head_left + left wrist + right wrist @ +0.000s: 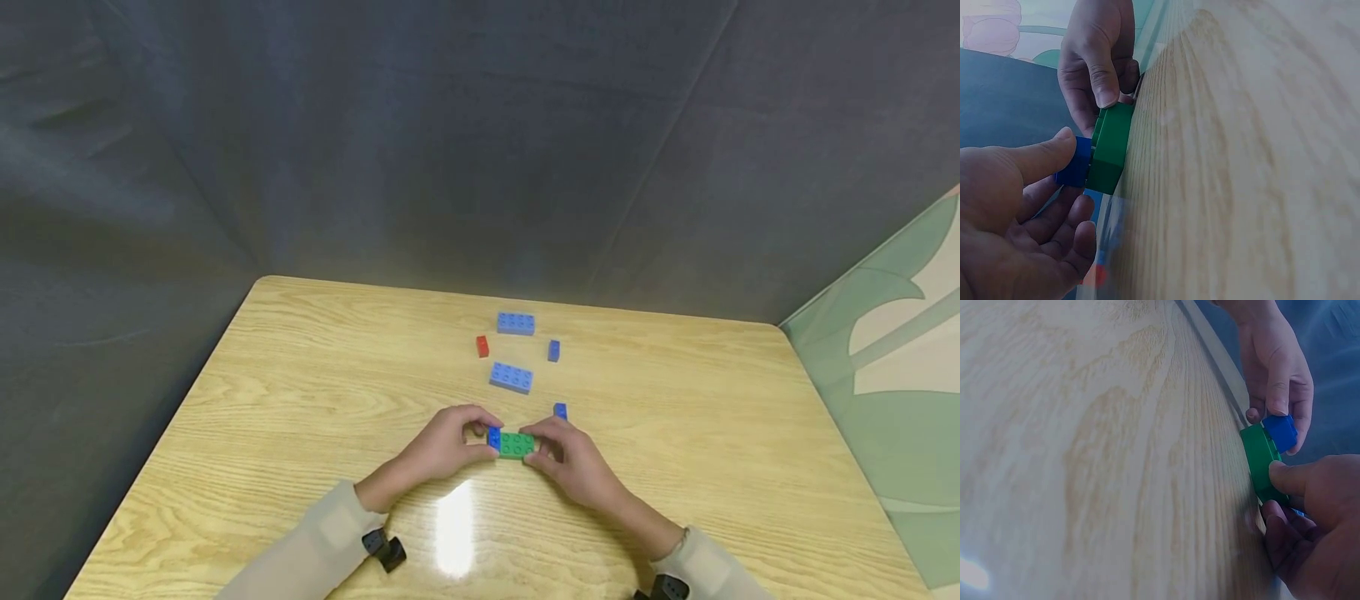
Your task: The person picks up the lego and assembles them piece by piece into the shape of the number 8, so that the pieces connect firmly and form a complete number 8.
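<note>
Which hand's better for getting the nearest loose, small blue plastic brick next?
Probably the right hand: the small rectangular blue plastic brick lies just beyond it, farther from the left hand.

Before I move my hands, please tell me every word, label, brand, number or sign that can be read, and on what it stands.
None can be read.
Green brick, blue brick on it: any marking is too small to read.
Left wrist camera: any lettering is too small.
Wall print: shapes, no letters visible.

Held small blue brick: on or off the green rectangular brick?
On: blue brick covers left end of green brick; fully seated, cannot tell.
</note>
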Demonstrator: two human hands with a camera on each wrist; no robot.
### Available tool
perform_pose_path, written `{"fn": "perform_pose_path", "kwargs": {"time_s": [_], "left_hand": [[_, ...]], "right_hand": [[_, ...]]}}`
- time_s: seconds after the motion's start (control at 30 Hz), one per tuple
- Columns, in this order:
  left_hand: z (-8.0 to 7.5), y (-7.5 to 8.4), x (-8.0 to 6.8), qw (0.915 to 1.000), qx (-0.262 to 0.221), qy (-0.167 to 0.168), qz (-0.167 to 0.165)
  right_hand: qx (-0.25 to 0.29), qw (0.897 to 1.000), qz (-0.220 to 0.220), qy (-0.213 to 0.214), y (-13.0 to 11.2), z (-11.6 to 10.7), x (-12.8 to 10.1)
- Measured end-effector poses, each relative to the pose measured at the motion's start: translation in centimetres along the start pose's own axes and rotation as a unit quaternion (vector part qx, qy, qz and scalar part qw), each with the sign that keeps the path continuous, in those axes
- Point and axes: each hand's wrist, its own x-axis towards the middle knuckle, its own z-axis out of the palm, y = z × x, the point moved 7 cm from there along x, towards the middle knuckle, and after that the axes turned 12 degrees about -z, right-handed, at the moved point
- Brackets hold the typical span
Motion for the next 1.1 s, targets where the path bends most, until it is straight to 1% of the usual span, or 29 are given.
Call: {"fn": "perform_pose_path", "kwargs": {"time_s": [0.33,0.83,1.1], "left_hand": [[-0.07,0.23,0.03,0.9999,-0.006,0.007,-0.003],[0.18,0.07,0.33,0.9998,0.006,0.004,-0.016],[0.15,0.39,0.44,0.9994,0.02,0.001,-0.027]], "right_hand": [[0.002,1.0,0.002,0.001,-0.04,0.04,0.04],[-0.004,1.0,-0.004,0.003,0.1,0.17,0.07],[-0.005,1.0,-0.004,0.006,0.09,0.1,0.11]]}}
